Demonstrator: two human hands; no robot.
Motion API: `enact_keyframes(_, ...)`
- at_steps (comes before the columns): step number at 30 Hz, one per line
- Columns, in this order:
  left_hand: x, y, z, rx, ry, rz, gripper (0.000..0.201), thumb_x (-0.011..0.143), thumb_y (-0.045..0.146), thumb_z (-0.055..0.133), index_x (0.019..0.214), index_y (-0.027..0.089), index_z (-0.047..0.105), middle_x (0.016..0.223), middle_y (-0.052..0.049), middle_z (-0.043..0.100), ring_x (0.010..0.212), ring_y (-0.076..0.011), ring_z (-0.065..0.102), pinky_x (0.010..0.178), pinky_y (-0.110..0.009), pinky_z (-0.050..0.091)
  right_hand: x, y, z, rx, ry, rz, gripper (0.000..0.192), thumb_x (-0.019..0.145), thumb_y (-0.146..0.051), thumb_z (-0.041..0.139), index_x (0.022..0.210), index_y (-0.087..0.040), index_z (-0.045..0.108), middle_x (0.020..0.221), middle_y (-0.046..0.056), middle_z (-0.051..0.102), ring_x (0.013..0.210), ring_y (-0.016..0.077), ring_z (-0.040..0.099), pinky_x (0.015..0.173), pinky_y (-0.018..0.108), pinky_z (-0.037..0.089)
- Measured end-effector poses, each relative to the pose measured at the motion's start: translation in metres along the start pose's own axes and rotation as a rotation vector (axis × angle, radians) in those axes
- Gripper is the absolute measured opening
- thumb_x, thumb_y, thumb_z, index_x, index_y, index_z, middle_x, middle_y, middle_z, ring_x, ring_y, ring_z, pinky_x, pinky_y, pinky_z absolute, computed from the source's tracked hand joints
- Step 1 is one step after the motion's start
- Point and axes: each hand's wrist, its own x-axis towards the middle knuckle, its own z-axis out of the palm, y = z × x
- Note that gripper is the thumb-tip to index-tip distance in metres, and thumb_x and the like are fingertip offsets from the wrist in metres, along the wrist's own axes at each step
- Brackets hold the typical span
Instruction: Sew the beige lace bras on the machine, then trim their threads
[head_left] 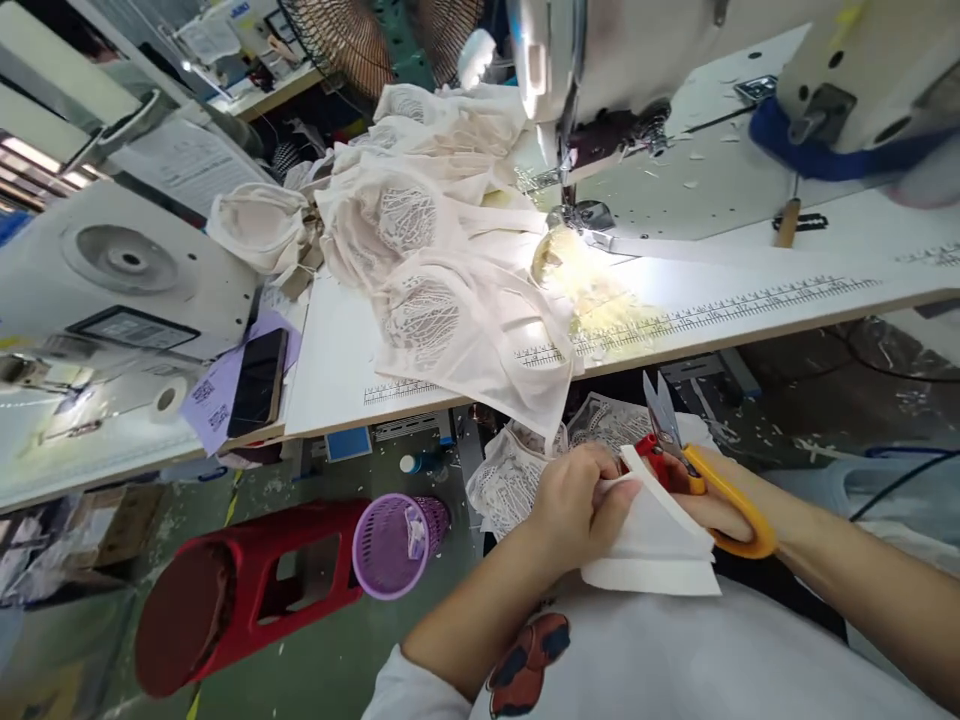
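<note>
left hand [574,500] pinching folded white fabric [660,540], right hand [712,505] just beside it gripping scissors [694,465]

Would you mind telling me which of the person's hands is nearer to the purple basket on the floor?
Left. The left hand pinches white fabric just right of the purple basket; the right hand, holding scissors, sits farther right.

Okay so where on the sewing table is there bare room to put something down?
Bare tabletop lies left of the fabric pile, out to the table's left edge beside the phone, and right of the lit needle area along the printed ruler. The middle is crowded with fabric. The left hand and right hand are low, holding white cloth and scissors.
</note>
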Motion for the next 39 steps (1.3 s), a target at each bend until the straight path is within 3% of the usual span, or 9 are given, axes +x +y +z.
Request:
enact_keyframes(5, 0.006, 0.003, -0.004, -0.046, 0.002, 0.036, 0.004, 0.084, 0.018, 0.048, 0.082, 0.020, 0.045, 0.076, -0.003, 0.057, 0.074, -0.0147, 0.056, 0.064, -0.028, 0.048, -0.001, 0.002, -0.016, 0.012, -0.015, -0.082, 0.023, 0.071, -0.036, 0.068, 0.075, -0.022, 0.050, 0.065, -0.005, 0.048, 0.050, 0.0089, 0.042, 0.043, 0.020, 0.037)
enact_keyframes(12, 0.005, 0.007, -0.004, -0.092, 0.078, -0.130, 0.008, 0.083, 0.016, 0.052, 0.078, 0.019, 0.047, 0.072, -0.001, 0.057, 0.067, -0.0118, 0.056, 0.060, -0.023, 0.047, -0.005, -0.007, -0.023, -0.234, 0.040, -0.210, 0.019, 0.077, -0.038, 0.059, 0.073, -0.022, 0.050, 0.074, 0.001, 0.054, 0.064, 0.0142, 0.049, 0.055, 0.024, 0.045)
enact_keyframes(15, 0.005, 0.008, -0.004, -0.070, 0.095, -0.106, 0.010, 0.083, 0.014, 0.053, 0.077, 0.019, 0.047, 0.072, -0.001, 0.058, 0.068, -0.0118, 0.058, 0.060, -0.023, 0.048, -0.004, -0.010, -0.026, -0.232, -0.006, -0.138, 0.022, 0.075, -0.039, 0.059, 0.071, -0.022, 0.046, 0.071, -0.001, 0.051, 0.060, 0.0126, 0.047, 0.053, 0.024, 0.043)
enact_keyframes(19, 0.003, 0.011, -0.003, -0.029, 0.030, 0.041, 0.008, 0.083, 0.013, 0.053, 0.080, 0.019, 0.047, 0.075, -0.002, 0.061, 0.070, -0.0130, 0.060, 0.064, -0.025, 0.050, 0.004, -0.009, -0.026, -0.268, -0.173, 0.096, 0.026, 0.062, -0.032, 0.063, 0.063, -0.022, 0.038, 0.057, -0.006, 0.044, 0.050, 0.0101, 0.040, 0.044, 0.022, 0.034)
enact_keyframes(23, 0.001, 0.013, 0.000, 0.027, -0.072, 0.146, 0.007, 0.084, 0.014, 0.049, 0.080, 0.019, 0.047, 0.076, -0.004, 0.062, 0.069, -0.0143, 0.060, 0.063, -0.026, 0.049, 0.013, 0.000, -0.020, -0.402, -0.010, 0.195, 0.022, 0.058, -0.027, 0.058, 0.060, -0.023, 0.036, 0.055, -0.005, 0.045, 0.052, 0.0124, 0.040, 0.045, 0.023, 0.031)
enact_keyframes(26, -0.001, 0.013, 0.003, 0.023, -0.031, 0.071, 0.008, 0.084, 0.014, 0.049, 0.079, 0.019, 0.047, 0.074, -0.003, 0.061, 0.069, -0.0141, 0.059, 0.062, -0.026, 0.049, 0.012, 0.008, -0.020, -0.419, 0.062, 0.155, 0.023, 0.059, -0.029, 0.059, 0.064, -0.023, 0.037, 0.063, -0.003, 0.048, 0.060, 0.0152, 0.045, 0.051, 0.025, 0.035)
enact_keyframes(28, -0.004, 0.012, 0.003, -0.007, 0.023, -0.014, 0.008, 0.083, 0.014, 0.050, 0.079, 0.020, 0.047, 0.074, -0.002, 0.060, 0.069, -0.0135, 0.059, 0.062, -0.025, 0.048, 0.006, 0.013, -0.023, -0.362, 0.017, 0.107, 0.024, 0.062, -0.036, 0.061, 0.070, -0.023, 0.042, 0.068, -0.001, 0.051, 0.064, 0.0167, 0.049, 0.056, 0.027, 0.041)
enact_keyframes(33, -0.012, 0.008, 0.003, -0.083, 0.155, -0.325, 0.004, 0.082, 0.018, 0.053, 0.084, 0.019, 0.050, 0.075, -0.001, 0.058, 0.066, -0.0118, 0.056, 0.060, -0.023, 0.047, -0.011, 0.019, -0.028, 0.042, -0.064, -0.086, 0.043, 0.067, -0.055, 0.066, 0.093, -0.022, 0.056, 0.089, 0.005, 0.060, 0.079, 0.0216, 0.057, 0.068, 0.031, 0.048)
enact_keyframes(39, -0.019, 0.004, 0.006, -0.198, 0.253, -0.438, 0.013, 0.081, 0.023, 0.056, 0.092, 0.019, 0.052, 0.078, -0.002, 0.058, 0.069, -0.0121, 0.057, 0.063, -0.024, 0.048, -0.019, 0.029, -0.022, 0.011, 0.123, -0.037, 0.026, 0.069, -0.043, 0.072, 0.074, -0.023, 0.057, 0.066, -0.001, 0.052, 0.061, 0.0152, 0.048, 0.053, 0.025, 0.041)
